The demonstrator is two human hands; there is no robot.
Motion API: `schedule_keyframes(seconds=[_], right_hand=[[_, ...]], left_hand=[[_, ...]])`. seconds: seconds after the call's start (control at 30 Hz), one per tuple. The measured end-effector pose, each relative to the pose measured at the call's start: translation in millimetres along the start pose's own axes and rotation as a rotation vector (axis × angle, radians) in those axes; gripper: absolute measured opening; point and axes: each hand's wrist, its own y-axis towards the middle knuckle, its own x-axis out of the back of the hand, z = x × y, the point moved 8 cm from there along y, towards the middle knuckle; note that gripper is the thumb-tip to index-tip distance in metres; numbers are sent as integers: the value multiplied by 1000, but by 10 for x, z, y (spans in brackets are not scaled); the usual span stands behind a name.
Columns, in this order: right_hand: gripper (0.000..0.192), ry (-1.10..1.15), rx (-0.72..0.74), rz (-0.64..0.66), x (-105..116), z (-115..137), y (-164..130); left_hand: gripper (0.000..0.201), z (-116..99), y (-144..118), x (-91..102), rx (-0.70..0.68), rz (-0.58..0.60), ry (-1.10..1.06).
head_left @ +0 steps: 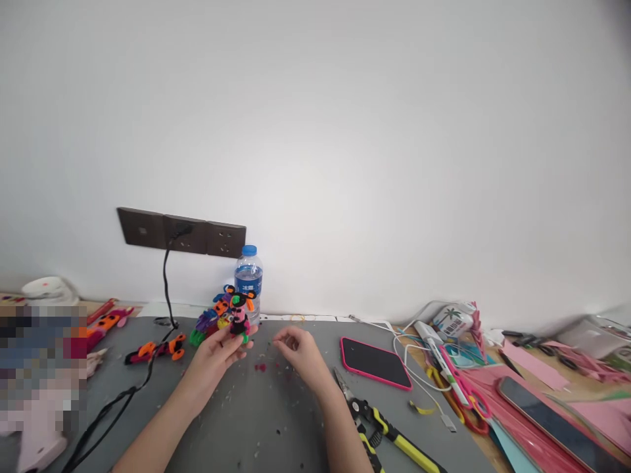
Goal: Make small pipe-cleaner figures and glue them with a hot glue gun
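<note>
Between its thumb and fingers, my left hand [211, 358] grips a small fuzzy figure [240, 315], apparently bent from pipe cleaners in black, pink, orange and green. My right hand [298, 351] hovers to the right of it, thumb and fingertips pressed together; whatever they pinch, if anything, is too small to see. Behind the figure, several similar colourful figures [213, 322] are bunched against a water bottle [249, 270] with a blue cap. One more orange and black figure [156, 349] lies on the grey mat to the left. Red and pale scraps of fluff [260, 368] are scattered between my hands.
Yellow-handled pliers [374, 420] and a pink-cased phone [375, 363] lie right of my right arm. Farther right are white cables, scissors [473, 401], pink sheets and another phone [547, 420]. A black cord [133, 391] runs from the wall socket across the mat. A co-worker's blurred shape is at left.
</note>
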Motion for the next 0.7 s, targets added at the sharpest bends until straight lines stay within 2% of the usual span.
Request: schedule_keyframes(seconds=[0.1,0.17,0.33,0.53,0.63,0.7], right_hand=[[6,-36,28,141,-219,84,-69],[7,-78,27,176,-283,88,-100],[12,-185,7,141,-317,57,-80],[14,-297,74,163,-417,150,-79],[13,-226,72,141,-375,115,-66],[12,-118,59,78,-281,77,-36]], left_hand=[[41,29,17,9,-2,-1,2],[40,51,28,25,2,-9,6],[40,83,44,25,12,-18,19],[38,65,21,6,15,-47,48],[38,63,22,4,-4,-33,60],[39,75,25,2,-16,-15,62]])
